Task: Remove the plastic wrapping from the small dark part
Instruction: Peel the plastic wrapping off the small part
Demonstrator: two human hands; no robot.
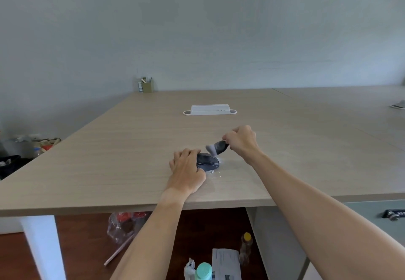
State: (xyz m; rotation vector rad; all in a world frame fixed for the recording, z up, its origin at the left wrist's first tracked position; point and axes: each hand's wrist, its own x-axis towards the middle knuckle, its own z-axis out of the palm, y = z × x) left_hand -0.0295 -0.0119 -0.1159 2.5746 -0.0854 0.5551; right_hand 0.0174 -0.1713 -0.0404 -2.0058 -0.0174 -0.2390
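Note:
A dark computer mouse (208, 162) lies on the wooden table (122, 148) near its front edge, on a bit of clear plastic (215, 171). My left hand (186, 170) rests over the mouse's left side and grips it. Just right of and above it, my right hand (241, 140) pinches a small dark part (219, 147) that is sheathed in clear plastic wrapping; the wrapped tip (210, 148) points left toward the mouse. The part hangs slightly above the table, tilted.
A white cable tray (210, 110) sits mid-table farther back. A pen holder (146, 85) stands at the back left corner. Below the table are a plastic bag (122, 225), bottles (203, 271) and a paper (225, 264). A drawer unit (372, 214) stands right.

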